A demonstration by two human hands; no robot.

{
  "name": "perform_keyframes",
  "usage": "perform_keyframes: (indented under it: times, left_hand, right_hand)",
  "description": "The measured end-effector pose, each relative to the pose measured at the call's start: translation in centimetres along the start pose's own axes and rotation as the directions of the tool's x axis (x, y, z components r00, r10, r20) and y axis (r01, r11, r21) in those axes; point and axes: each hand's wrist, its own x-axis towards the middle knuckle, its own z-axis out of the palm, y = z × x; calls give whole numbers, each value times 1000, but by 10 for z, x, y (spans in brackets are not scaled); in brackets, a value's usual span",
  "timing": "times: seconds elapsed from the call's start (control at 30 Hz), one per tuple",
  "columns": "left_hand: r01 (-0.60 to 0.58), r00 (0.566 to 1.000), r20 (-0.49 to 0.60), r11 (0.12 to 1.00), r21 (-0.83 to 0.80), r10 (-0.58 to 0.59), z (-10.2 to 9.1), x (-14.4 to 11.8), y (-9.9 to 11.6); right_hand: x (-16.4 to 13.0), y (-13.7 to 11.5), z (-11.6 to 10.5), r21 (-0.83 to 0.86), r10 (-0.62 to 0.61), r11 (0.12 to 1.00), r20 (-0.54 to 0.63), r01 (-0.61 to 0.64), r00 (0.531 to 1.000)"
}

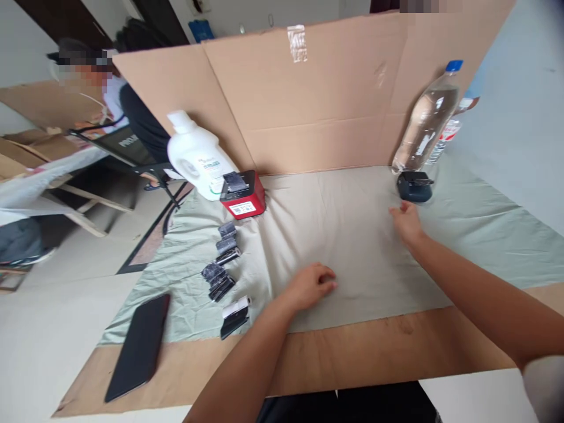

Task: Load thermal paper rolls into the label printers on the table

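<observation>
Nearest, the left hand (311, 286) is resting loosely curled, holding nothing, on the wrinkled pale grey-green cloth (352, 235) that is covering a flat brown cardboard sheet (352, 352). Left of it, a slim black phone (140, 345) is lying flat, and a row of small black clip-like pieces (222, 267) is trailing toward a glossy red box-shaped device (243, 195). Farther on, the right hand (406, 223) is hovering open and empty just short of a small dark blue boxy device (415, 185); judging by this, a reach is underway, and closing fingers around its smooth casing would be called for. Behind are standing a white plastic jug (196, 154), a clear blue-capped bottle (426, 120) and a creased cardboard wall (308, 100).
</observation>
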Motion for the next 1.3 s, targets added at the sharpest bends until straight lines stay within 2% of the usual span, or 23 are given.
perform_keyframes:
  times: [0.03,0.07,0.1,0.13,0.17,0.2,0.23,0.27,0.3,0.37,0.4,0.43,0.5,0.6,0.7,0.77,0.83,0.87,0.97,1.03,1.1,1.2,1.3]
  left_hand:
    - [-6,988,156,999,37,1,-3,-3,4]
    - [12,948,317,999,50,-27,-8,-4,8]
    - [45,903,425,998,48,-61,-17,-3,12]
    - [76,889,449,996,44,-88,-28,1,15]
    - [98,924,365,994,49,-109,-43,7,16]
    - [106,979,169,992,70,-117,-61,15,17]
    - [120,987,-121,987,111,-106,-82,26,16]
    - [173,913,-399,968,182,-88,-105,37,15]
    - [258,798,-600,932,254,-57,-128,49,12]
    - [459,573,-817,851,254,-65,-171,72,5]
    - [528,508,-853,825,201,-116,-189,82,1]
    - [574,472,-862,807,140,-186,-202,91,-4]
    - [620,449,-831,784,25,-328,-218,105,-12]
    - [638,406,-821,768,-60,-401,-217,118,-20]
    - [645,335,-867,760,-75,-370,-207,123,-18]
    - [640,314,-881,764,-78,-353,-200,121,-12]
    - [620,326,-882,782,-71,-339,-191,114,-4]
    - [596,349,-882,801,-53,-317,-184,108,0]
    - [446,474,-865,892,77,-162,-156,79,16]
    - [278,569,-822,943,180,-11,-128,54,27]
    - [111,643,-758,966,232,109,-95,27,37]
    - [-60,716,-667,969,239,208,-38,-10,51]
    - [-67,740,-650,981,181,171,16,-36,60]
  right_hand:
    - [-26,-1,8,104,-8,995,103,-3,995]
    - [-52,-1,15,200,-42,980,226,-4,973]
    - [-76,-1,19,270,-97,963,333,4,938]
    - [-97,0,22,299,-154,954,416,26,896]
    - [-115,0,23,309,-215,948,461,72,861]
    - [-128,0,22,315,-275,940,481,128,833]
    - [-137,-1,21,313,-317,933,491,176,812]
    - [-143,-2,20,306,-345,928,490,213,801]
    - [-146,-4,18,297,-360,925,488,237,795]
    - [-146,-7,16,270,-362,928,490,257,793]
    - [-145,-9,15,256,-363,929,492,267,791]
    - [-144,-10,15,243,-366,929,497,278,787]
    - [-143,-12,14,222,-369,929,507,296,779]
    - [-144,-12,14,211,-370,929,510,304,776]
    - [-145,-9,15,211,-388,922,500,325,774]
    - [-144,-7,16,217,-411,912,493,349,767]
    - [-143,-5,17,232,-430,903,488,362,759]
    - [-142,-4,18,242,-437,899,487,364,756]
    - [-140,1,21,295,-468,882,446,368,763]
    - [-139,5,23,349,-501,857,392,380,771]
    - [-139,9,24,401,-536,829,370,390,759]
    - [-143,13,22,479,-628,765,401,432,667]
    - [-147,15,17,525,-730,674,370,520,574]
